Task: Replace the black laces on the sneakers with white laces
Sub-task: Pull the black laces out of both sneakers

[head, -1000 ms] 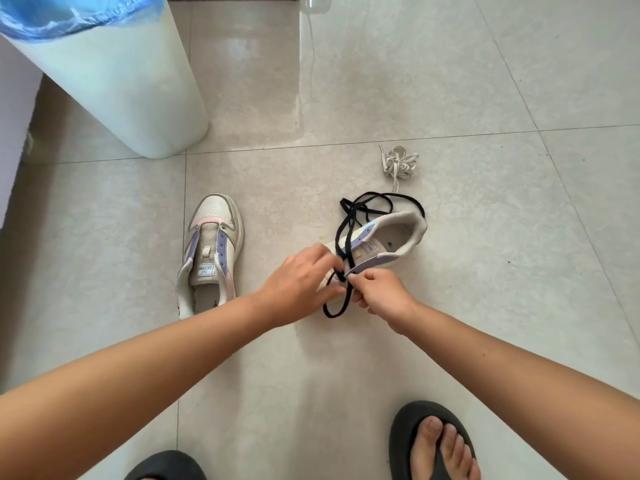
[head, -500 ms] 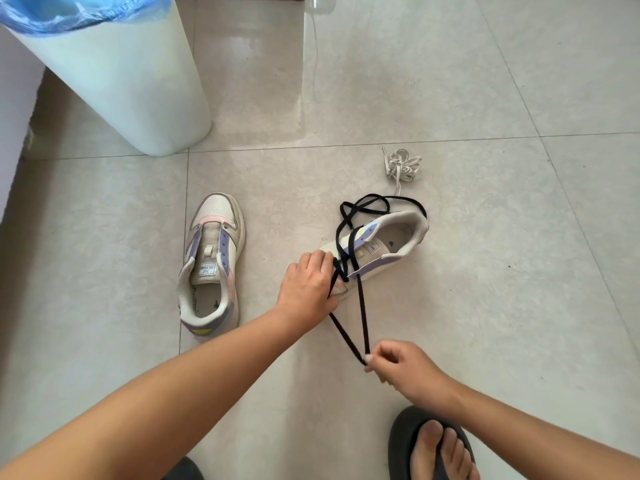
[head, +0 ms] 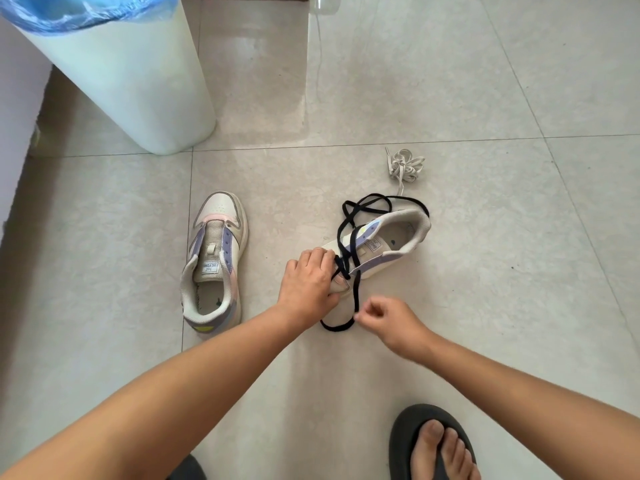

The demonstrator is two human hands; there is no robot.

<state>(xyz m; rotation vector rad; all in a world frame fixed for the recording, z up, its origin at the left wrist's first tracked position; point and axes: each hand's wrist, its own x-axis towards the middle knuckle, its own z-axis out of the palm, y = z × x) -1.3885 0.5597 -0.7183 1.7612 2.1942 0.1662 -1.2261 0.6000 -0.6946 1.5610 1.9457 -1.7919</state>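
My right hand (head: 391, 323) has its fingers (head: 375, 308) curled, thumb and forefinger pinching the slack loop of the black lace (head: 355, 289) to draw it out of the eyelets, while my left hand (head: 308, 282) wraps over the toe of the right-hand sneaker (head: 391, 244) to pin it to the floor (head: 485, 306). The other sneaker (head: 216, 258), already laceless, stands to the left. The bundled white laces (head: 407, 164) wait just beyond the shoe I'm working on, near enough to reach next, I judge.
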